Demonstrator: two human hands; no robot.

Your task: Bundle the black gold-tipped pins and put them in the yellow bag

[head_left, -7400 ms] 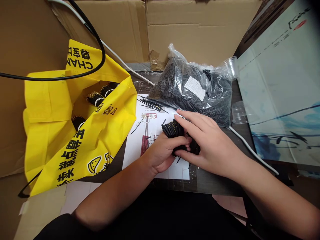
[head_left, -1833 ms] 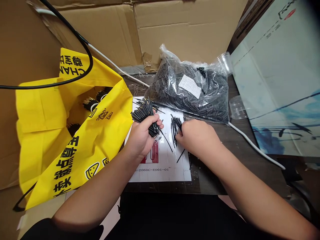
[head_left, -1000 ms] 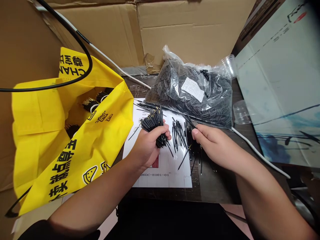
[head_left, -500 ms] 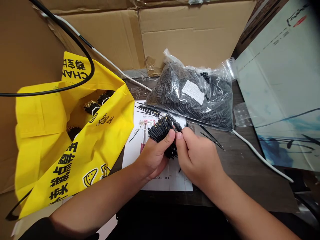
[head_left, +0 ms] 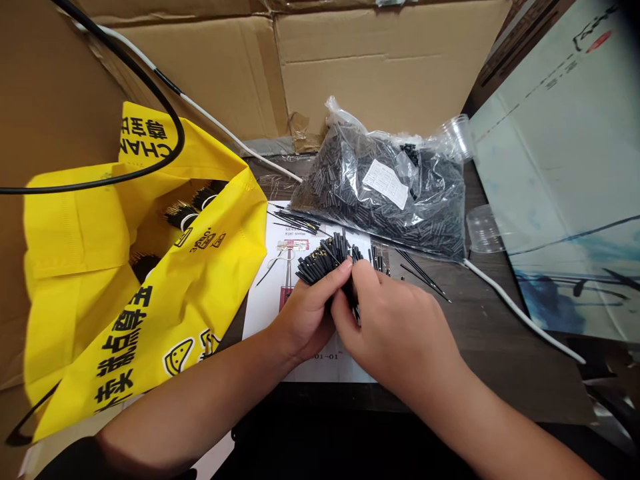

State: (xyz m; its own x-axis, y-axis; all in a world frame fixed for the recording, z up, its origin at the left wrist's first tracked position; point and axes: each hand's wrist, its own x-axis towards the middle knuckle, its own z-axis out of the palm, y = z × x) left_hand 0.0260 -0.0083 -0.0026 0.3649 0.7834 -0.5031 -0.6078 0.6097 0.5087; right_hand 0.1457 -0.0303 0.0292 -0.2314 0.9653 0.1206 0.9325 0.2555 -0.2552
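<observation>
My left hand [head_left: 311,317] is wrapped round a thick bundle of black wires [head_left: 320,260], whose sleeved ends fan out above the thumb, with gold-coloured bits between them. My right hand [head_left: 395,310] is closed against the right side of this bundle, fingers curled in by the left thumb. A few black wire ends show just above its index finger; the fingertips themselves are hidden. Under both hands lies a printed white sheet [head_left: 257,313]. Loose black wires [head_left: 297,221] rest at its upper edge, and several more [head_left: 424,275] lie right of my right hand.
A clear plastic bag of short black tubes [head_left: 335,180] lies behind the hands, beside clear plastic cups [head_left: 485,230]. On the left, a yellow bag [head_left: 90,227] holds banded wire bundles [head_left: 181,217]. Cardboard [head_left: 375,67] stands behind; a white cable [head_left: 525,320] crosses the dark table [head_left: 480,360].
My right hand has turned and shifted slightly left, its fingers now curled further round the bundle's right side. My left hand keeps its hold on the bundle. The view has shifted slightly.
</observation>
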